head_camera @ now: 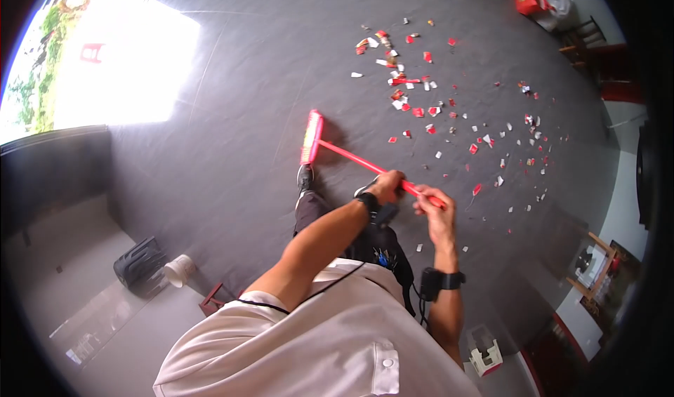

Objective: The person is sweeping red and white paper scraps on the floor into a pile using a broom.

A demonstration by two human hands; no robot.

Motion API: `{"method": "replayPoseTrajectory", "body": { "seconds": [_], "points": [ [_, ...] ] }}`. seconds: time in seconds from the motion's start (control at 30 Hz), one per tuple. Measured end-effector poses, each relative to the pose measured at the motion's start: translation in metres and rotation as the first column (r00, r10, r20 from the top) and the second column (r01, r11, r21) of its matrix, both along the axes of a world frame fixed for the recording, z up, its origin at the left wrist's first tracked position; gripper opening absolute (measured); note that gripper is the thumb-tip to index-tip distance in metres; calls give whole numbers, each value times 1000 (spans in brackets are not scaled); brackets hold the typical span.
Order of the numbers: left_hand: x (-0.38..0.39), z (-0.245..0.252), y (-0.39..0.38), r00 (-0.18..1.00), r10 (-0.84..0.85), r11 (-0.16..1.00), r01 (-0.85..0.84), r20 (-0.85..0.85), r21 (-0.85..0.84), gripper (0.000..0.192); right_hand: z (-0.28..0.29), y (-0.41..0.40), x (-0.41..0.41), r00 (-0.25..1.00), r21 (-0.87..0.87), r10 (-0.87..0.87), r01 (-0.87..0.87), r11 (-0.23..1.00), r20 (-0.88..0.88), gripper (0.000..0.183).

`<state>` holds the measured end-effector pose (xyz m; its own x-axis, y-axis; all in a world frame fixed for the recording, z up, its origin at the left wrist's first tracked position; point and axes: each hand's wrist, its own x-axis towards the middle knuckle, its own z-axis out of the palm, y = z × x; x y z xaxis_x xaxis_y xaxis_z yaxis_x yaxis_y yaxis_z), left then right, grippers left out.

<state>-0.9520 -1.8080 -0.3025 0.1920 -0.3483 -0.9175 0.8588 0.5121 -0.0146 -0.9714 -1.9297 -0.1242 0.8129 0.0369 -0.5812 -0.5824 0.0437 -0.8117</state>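
A broom with a pink-red head (313, 137) and yellow bristles reaches from my hands to the grey floor near my left shoe (305, 178). My left hand (388, 185) is wrapped around its red handle (354, 157). Close to the handle's upper end, my right hand (437, 210) grips it with bent fingers. Black bands with small devices sit on both wrists. Ahead and to the right of the broom lie many scattered scraps of red and white litter (418, 112), apart from the broom head.
Bright daylight enters through a wide doorway (121, 65) at upper left. A dark bin-like container (140, 264) and a whitish bucket (179, 270) stand at lower left. Wooden furniture (597, 270) lines the right wall, with a red bag (531, 0) at upper right. A white-and-pink carton (485, 358) sits at lower right.
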Motion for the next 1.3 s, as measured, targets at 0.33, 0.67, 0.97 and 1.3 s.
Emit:
{"method": "replayPoseTrajectory", "body": {
  "seconds": [0.33,0.67,0.97,1.3],
  "points": [
    [36,90,-254,999,-16,910,29,36,-413,8,93,-175,0,985,-430,-77,138,892,156,6],
    [54,141,-234,988,98,841,-16,123,-541,13,116,-157,6,768,-679,389,80,729,509,9],
    [132,157,-127,951,-58,994,28,304,104,21,93,-78,73,836,-155,-203,321,934,509,5],
    [302,33,91,933,147,864,-283,328,417,22,-34,86,272,969,271,-25,-44,961,246,15]
  ]
}}
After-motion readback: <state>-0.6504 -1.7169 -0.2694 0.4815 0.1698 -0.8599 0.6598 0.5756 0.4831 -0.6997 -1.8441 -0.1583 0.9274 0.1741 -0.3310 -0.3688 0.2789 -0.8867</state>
